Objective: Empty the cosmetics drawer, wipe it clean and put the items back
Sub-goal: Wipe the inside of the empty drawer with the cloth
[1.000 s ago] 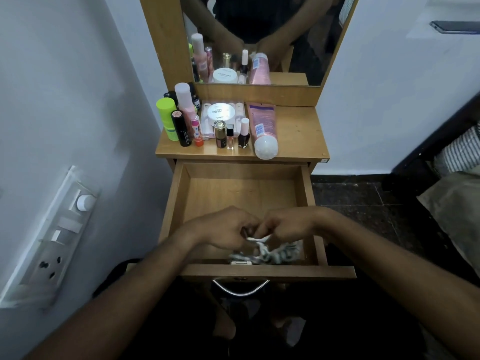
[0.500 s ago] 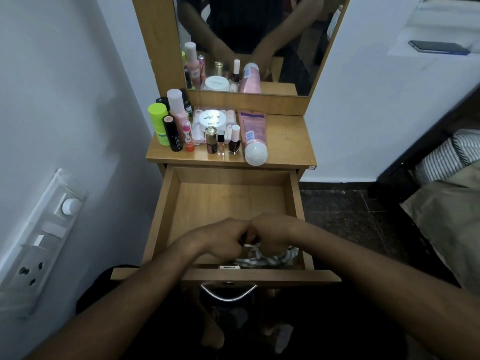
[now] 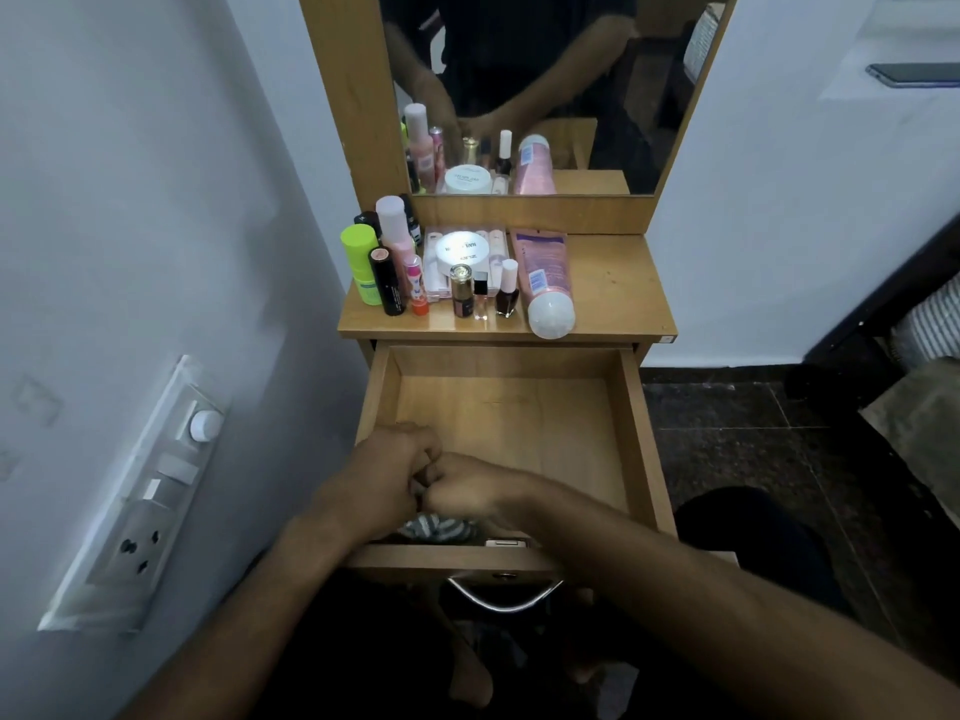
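Wooden desk [image 3: 613,283] up top carries the cosmetics [image 3: 457,272]; below, the drawer [image 3: 641,439] stands open. Left hand [image 3: 387,480] and right hand [image 3: 467,491] meet knuckle to knuckle at its near-left corner, fingers clenched on a striped cloth [image 3: 439,528] bunched just beneath them.

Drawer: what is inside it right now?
Inside the drawer, only a striped cloth at the front, gripped by both hands, which hide most of it.
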